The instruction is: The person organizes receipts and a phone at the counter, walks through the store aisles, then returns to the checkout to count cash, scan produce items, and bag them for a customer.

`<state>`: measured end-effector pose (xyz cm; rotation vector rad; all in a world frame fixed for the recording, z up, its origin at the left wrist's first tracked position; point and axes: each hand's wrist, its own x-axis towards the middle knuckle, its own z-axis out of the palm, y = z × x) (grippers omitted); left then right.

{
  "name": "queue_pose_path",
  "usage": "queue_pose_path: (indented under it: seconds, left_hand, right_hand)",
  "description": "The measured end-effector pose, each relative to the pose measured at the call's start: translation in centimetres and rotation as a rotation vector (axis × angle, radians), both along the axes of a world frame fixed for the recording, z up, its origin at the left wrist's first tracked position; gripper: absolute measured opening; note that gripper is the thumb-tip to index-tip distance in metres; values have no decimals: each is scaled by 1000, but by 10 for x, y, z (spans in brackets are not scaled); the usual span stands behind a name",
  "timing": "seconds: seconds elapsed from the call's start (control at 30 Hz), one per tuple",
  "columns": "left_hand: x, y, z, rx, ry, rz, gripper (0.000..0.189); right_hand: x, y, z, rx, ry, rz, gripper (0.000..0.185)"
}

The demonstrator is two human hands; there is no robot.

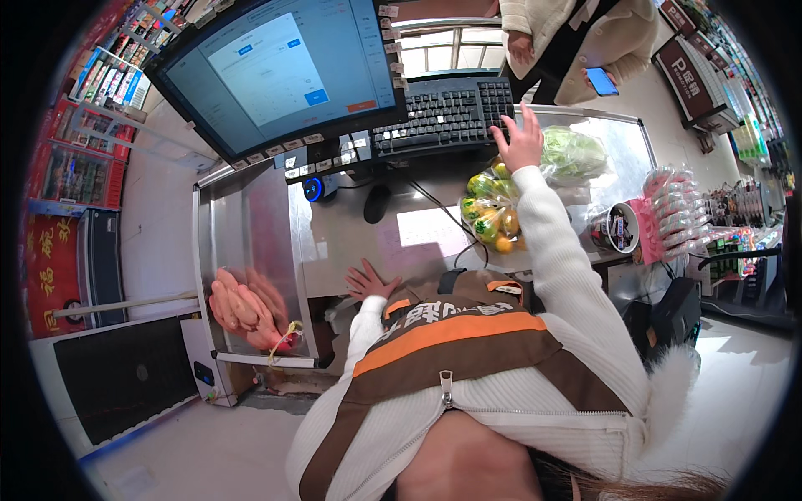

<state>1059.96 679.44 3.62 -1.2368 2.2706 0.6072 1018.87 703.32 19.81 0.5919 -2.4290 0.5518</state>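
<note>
My right hand (521,139) is stretched forward with its fingers apart, over the number-pad end of a black keyboard (438,116). Whether a fingertip touches a key I cannot tell. Flat on the metal counter (332,250), near its front edge, my left hand (372,283) rests with fingers spread and holds nothing. Below my right forearm lies a clear plastic bag of green and orange citrus fruit (492,206). A bagged leafy cabbage (573,153) sits just right of my right hand. A lit monitor (276,69) stands at the upper left.
A black mouse (376,204) and papers (426,235) lie mid-counter. A pink bag tied with string (250,310) is at the left end. To the right stand a tub of wrapped snacks (617,227) and hanging lollipops (673,210). Across the counter, a person (579,44) holds a phone (602,82).
</note>
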Motion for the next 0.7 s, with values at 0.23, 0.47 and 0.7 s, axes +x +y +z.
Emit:
queue_pose_path:
  seconds: [0.23, 0.47, 0.7]
  left_hand:
    - [2, 0, -7, 38, 19, 29, 139]
    - [3, 2, -2, 23, 30, 20, 139]
    - [3, 1, -3, 9, 31, 15, 139]
  right_hand:
    - [-15, -30, 9, -72, -26, 40, 36]
    - [-20, -34, 5, -54, -56, 33, 47]
    - [-4, -12, -25, -133, -342, 67, 83]
